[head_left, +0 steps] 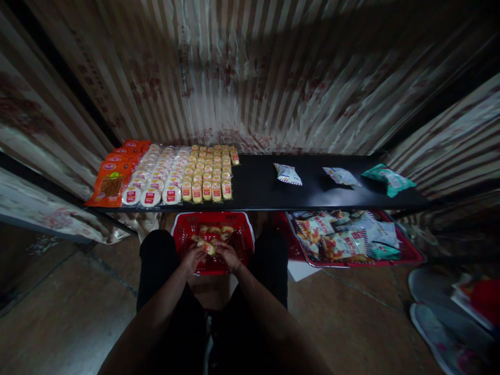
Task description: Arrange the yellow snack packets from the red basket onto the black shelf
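Note:
Above the red basket (178, 229) between my knees, I hold a wrapped yellow snack roll (208, 247) in both hands. My left hand (192, 258) is closed on its left end, and a second roll seems to lie beside it at those fingertips. On the other end, my right hand (227, 255) has its fingers closed. Several more wrapped rolls (214, 229) lie at the back of the basket. Matching yellow rolls (207, 172) stand in tight rows on the black shelf (253, 192) in front of me.
Round white wrapped crackers (150, 196) and orange snack bags (111, 179) fill the shelf's left end. Farther right lie two small white packets (288, 174) and a green packet (389, 178). Another red basket (414, 255) holds snack bags (344, 245). A person's shoe (433, 328) shows at lower right.

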A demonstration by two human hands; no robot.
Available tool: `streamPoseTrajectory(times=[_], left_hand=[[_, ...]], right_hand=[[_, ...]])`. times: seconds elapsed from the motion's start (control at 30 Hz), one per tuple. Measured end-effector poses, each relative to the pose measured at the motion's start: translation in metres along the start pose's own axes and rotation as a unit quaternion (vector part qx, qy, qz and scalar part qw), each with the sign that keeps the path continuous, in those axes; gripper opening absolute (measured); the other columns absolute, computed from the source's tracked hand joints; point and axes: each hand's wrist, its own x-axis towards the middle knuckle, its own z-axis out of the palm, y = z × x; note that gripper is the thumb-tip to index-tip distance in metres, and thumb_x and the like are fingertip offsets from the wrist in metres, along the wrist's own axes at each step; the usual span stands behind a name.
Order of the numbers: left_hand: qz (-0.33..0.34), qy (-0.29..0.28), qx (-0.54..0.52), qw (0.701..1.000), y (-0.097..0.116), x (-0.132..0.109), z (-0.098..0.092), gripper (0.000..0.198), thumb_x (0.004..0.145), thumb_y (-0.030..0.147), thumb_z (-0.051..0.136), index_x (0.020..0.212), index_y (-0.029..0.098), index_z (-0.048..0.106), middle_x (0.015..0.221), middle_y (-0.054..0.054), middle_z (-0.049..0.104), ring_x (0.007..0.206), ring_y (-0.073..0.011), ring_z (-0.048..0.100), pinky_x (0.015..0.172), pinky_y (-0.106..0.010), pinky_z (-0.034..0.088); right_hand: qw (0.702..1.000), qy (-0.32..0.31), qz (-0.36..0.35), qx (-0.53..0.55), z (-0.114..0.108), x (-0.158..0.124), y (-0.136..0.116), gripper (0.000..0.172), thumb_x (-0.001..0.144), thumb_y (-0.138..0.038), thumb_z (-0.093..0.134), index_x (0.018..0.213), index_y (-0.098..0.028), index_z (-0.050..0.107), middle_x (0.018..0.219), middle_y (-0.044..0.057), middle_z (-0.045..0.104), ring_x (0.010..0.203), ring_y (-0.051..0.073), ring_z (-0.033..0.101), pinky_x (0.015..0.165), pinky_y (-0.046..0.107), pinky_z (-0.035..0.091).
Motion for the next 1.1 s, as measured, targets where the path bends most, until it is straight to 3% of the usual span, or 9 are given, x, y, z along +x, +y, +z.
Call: streamPoseTrajectory(times=[0.33,0.6,0.83,1.1], left_hand=[[0.011,-0.023,-0.031,0.999,-0.002,0.004,-0.002,0.021,0.078,-0.004,0.056,0.073,0.015,0.059,0.072,-0.002,0.068,0.072,-0.0111,0.068,0.089,-0.028,0.052],[0.008,-0.044,-0.002,0.999,-0.004,0.007,-0.005,0.012,0.075,0.005,0.066,0.076,0.016,0.062,0.076,-0.003,0.069,0.075,-0.013,0.067,0.085,-0.028,0.052],[0.01,-0.044,0.02,0.999,-0.008,0.01,-0.008,0.017,0.069,0.014,0.077,0.081,0.017,0.064,0.079,-0.003,0.07,0.075,-0.0129,0.066,0.077,-0.025,0.051],[0.008,-0.061,0.046,0.997,-0.01,0.011,-0.01,0.022,0.067,0.014,0.077,0.085,0.016,0.065,0.079,-0.003,0.071,0.072,-0.0131,0.066,0.071,-0.024,0.051]], right_hand=[[0.999,0.015,0.028,0.005,-0.001,0.002,0.0,0.037,0.048,-0.036,0.081,0.079,-0.02,0.071,0.062,-0.004,0.066,0.055,0.011,0.054,0.061,0.026,0.041],[1.0,-0.004,0.008,-0.018,0.0,0.001,-0.001,0.032,0.049,-0.039,0.081,0.074,-0.021,0.073,0.074,0.0,0.07,0.067,0.016,0.06,0.069,0.029,0.044],[0.997,-0.07,-0.009,-0.041,-0.001,0.001,0.0,0.04,0.049,-0.046,0.083,0.079,-0.02,0.075,0.082,0.004,0.073,0.083,0.02,0.064,0.083,0.035,0.046],[0.994,-0.11,0.001,-0.019,-0.001,-0.001,-0.001,0.049,0.048,-0.048,0.085,0.086,-0.02,0.075,0.084,0.004,0.074,0.08,0.019,0.065,0.086,0.037,0.046]])
